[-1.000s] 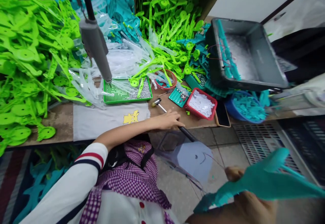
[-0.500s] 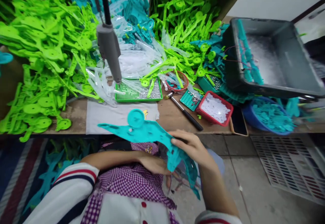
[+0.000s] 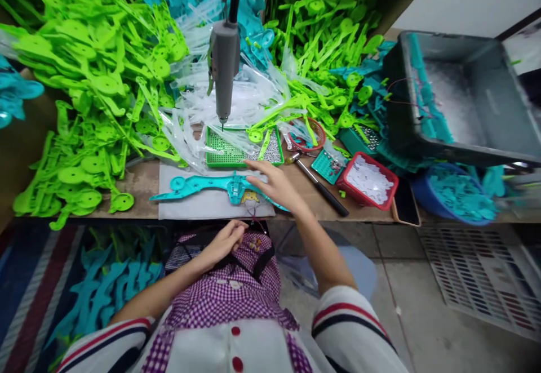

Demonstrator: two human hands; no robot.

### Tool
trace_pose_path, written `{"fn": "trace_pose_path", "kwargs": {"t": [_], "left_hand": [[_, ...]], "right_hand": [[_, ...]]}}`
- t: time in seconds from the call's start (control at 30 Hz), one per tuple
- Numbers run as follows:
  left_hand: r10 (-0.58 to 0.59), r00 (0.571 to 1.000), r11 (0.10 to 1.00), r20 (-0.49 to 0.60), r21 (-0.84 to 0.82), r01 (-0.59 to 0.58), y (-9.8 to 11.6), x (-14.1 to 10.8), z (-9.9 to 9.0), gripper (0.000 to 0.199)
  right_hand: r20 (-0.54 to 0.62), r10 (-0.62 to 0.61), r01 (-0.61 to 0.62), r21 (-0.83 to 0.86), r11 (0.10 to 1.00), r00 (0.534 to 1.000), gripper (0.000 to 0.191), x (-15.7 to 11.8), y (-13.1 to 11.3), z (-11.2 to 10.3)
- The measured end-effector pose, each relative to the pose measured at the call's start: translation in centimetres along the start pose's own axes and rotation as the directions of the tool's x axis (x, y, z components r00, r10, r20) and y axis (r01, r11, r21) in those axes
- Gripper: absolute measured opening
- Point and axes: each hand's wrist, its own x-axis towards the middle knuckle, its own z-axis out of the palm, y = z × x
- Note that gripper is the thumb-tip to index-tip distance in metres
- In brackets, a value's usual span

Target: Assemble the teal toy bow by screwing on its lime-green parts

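A long teal plastic part (image 3: 198, 186) lies across a white cloth (image 3: 177, 209) at the table's front edge. My right hand (image 3: 276, 187) grips it near its right end, fingers reaching over the top. Just below the edge, in front of the checked apron, my left hand (image 3: 228, 240) is closed with fingertips pinched together. Thin wires (image 3: 254, 212) hang from the part beside those fingertips; whether they are held I cannot make out. Above the cloth hangs a grey electric screwdriver (image 3: 225, 71), its bit over a green tray (image 3: 220, 161) of small metal screws.
Lime green parts (image 3: 80, 108) pile high at left, with clear plastic pieces (image 3: 240, 94) behind the tray. To the right are a hammer (image 3: 321, 184), a red basket (image 3: 372, 207) of white pieces, a blue bowl (image 3: 435, 207) and a large grey bin (image 3: 473, 147).
The teal part has gone from above my lap, tilted, to lying face-changed on the cloth. My right hand moved forward with it; my left hand moved forward and left toward the table edge.
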Motion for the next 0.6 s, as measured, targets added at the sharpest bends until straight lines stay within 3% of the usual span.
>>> {"fn": "trace_pose_path", "kwargs": {"t": [0.07,0.17,0.3,0.4,0.5,0.6], "left_hand": [[0.084,0.995,0.989,-0.053,0.123,-0.077,-0.3,-0.4,-0.9,0.051],[0.259,0.966,0.902,0.005,0.357,-0.244,0.1,-0.7,-1.0,0.040],[0.413,0.892,0.753,0.184,0.482,-0.448,2.3,-0.1,0.5,0.036],[0.509,0.824,0.621,0.249,0.557,-0.552,3.7,0.1,0.8,0.035],[0.512,0.775,0.356,0.371,0.730,-0.584,3.6,-1.1,-0.3,0.034],[0.424,0.787,0.099,0.448,0.841,-0.532,3.0,-3.3,-2.3,0.038]], "right_hand": [[-0.256,0.181,-0.181,0.024,0.983,0.950,0.033,-4.6,0.3,-0.5],[-0.471,0.404,-0.393,0.125,0.911,0.784,0.034,-10.4,0.3,1.8],[-0.481,0.493,-0.426,0.250,0.870,0.725,0.030,-13.8,-0.8,7.0],[-0.516,0.524,-0.453,0.268,0.850,0.677,0.029,-14.2,-1.1,8.5],[-0.489,0.582,-0.505,0.294,0.811,0.650,0.032,-14.4,-0.6,8.4],[-0.389,0.625,-0.532,0.327,0.781,0.677,0.034,-14.3,0.2,8.7]]}}
